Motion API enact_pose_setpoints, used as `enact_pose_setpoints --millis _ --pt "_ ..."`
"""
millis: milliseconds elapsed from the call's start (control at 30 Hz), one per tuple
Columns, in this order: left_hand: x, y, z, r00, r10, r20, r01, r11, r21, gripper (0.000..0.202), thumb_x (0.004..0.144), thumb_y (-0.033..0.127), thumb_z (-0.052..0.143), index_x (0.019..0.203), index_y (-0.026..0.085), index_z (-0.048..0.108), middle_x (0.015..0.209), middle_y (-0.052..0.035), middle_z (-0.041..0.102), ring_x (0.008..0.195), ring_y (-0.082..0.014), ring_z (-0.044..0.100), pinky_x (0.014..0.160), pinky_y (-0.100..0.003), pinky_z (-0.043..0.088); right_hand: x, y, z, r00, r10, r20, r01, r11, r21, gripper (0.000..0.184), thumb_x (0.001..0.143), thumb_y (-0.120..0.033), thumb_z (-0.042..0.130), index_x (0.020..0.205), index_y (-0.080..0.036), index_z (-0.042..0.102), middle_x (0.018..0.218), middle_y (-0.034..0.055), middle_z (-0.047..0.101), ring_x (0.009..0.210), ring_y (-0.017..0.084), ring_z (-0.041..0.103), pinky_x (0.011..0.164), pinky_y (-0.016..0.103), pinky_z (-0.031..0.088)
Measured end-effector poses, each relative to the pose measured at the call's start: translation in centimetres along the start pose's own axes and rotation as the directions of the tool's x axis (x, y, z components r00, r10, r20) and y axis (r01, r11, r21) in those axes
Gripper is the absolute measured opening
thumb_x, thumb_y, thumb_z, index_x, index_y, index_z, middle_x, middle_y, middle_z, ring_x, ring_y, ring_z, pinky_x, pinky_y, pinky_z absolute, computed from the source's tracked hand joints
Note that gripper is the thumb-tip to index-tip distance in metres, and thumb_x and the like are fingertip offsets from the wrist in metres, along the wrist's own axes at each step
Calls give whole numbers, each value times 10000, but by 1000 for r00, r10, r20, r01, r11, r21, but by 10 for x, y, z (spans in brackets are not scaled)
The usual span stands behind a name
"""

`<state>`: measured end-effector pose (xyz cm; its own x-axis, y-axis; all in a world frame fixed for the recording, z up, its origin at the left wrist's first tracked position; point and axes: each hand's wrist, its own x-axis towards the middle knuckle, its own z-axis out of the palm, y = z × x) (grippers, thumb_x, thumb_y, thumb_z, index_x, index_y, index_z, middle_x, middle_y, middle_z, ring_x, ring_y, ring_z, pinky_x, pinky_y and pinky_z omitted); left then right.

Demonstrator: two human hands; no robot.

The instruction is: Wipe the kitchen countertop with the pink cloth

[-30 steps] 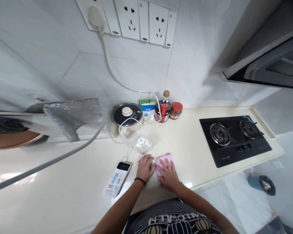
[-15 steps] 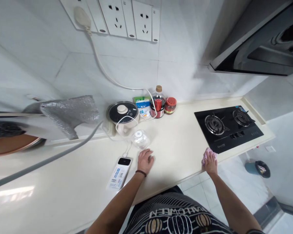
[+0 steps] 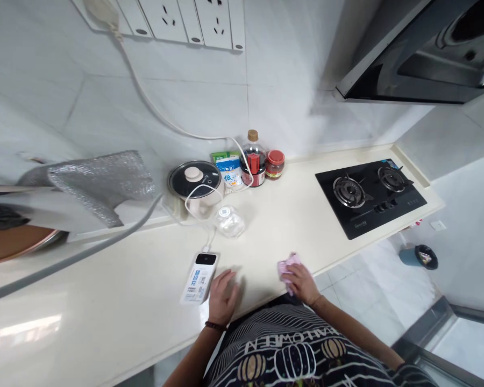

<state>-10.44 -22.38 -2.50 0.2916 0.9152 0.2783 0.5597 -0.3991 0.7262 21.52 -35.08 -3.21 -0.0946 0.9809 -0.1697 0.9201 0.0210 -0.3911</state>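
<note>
1. Clutching a bunched pink cloth (image 3: 286, 265) in the right hand (image 3: 303, 283), fingers curled shut over it, right at the countertop's (image 3: 105, 301) front edge, 3 o'clock of the left hand (image 3: 223, 295).
2. Resting that left hand flat, fingers spread open, holding nothing, with a power bank (image 3: 199, 270) just beside at 10 o'clock.
3. Looks soft, light and limp; probably easiest taken as a loose fistful anywhere.
4. Working over smooth, glossy cream stone: electric pot (image 3: 196, 183) at 11 o'clock, gas hob (image 3: 369, 196) at 2 o'clock, white tiled wall behind.
</note>
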Motion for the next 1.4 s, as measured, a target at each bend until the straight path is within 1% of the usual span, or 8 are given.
enact_pose_setpoints --millis 267,433,767,900,1000,1167,1300,1400 --pt "-33 -8 -48 990 -109 -95 108 994 -14 326 911 387 576 1130 189 715 1151 -116 732 1007 -243 686 824 -383 596 -55 149 -59 787 404 -466 -421 904 73 309 935 -361 524 1014 -228 791 983 101 691 906 244 591 879 392 475" --pt "-41 -2 -65 944 -288 -159 278 957 -84 361 880 443 592 1097 184 719 976 -75 744 719 -160 638 707 -318 580 -33 157 -66 559 567 -605 -638 760 122 350 913 -384 508 1000 -155 758 992 163 667 916 287 587 847 436 462" --pt "-68 -4 -76 792 -567 -226 517 820 -246 490 801 584 639 1097 199 704 953 -69 772 722 -176 675 627 -286 563 120 -42 -6 959 85 -271 -75 996 44 491 927 -332 608 1409 -235 619 1428 116 578 1263 304 496 1103 457 388" --pt "-74 0 -74 763 -609 -216 557 789 -259 541 798 628 637 1111 191 697 964 -89 773 707 -185 682 575 -286 547 176 -113 -13 992 -124 23 123 991 46 571 919 -362 654 1471 -252 561 1552 96 497 1365 321 415 1151 472 341" --pt "-74 0 -72 769 -606 -203 557 791 -252 563 796 653 627 1112 192 696 967 -88 778 735 -196 704 616 -302 566 168 -144 -4 901 -403 163 388 914 115 597 937 -399 648 1513 -370 494 1629 -7 427 1419 299 375 1167 480 321" --pt "-65 -3 -63 783 -601 -161 563 794 -228 566 788 658 622 1113 202 700 952 -77 787 817 -226 735 713 -338 593 103 -120 15 851 -504 145 485 861 152 647 962 -487 623 1564 -408 401 1667 -28 373 1515 253 289 1251 477 187" --pt "-48 -5 -49 807 -583 -99 553 804 -219 566 787 657 616 1105 198 710 920 -80 791 821 -238 738 733 -363 600 48 -41 8 982 -191 0 191 980 55 593 960 -444 628 1528 -358 483 1636 45 422 1503 291 323 1231 517 234" --pt "-33 -3 -38 848 -527 -48 506 834 -220 547 802 639 609 1101 194 714 911 -78 790 803 -233 737 747 -373 607 6 26 -6 974 47 -223 -40 998 38 366 962 -319 586 1309 -302 702 1401 102 633 1311 290 521 1111 483 398"
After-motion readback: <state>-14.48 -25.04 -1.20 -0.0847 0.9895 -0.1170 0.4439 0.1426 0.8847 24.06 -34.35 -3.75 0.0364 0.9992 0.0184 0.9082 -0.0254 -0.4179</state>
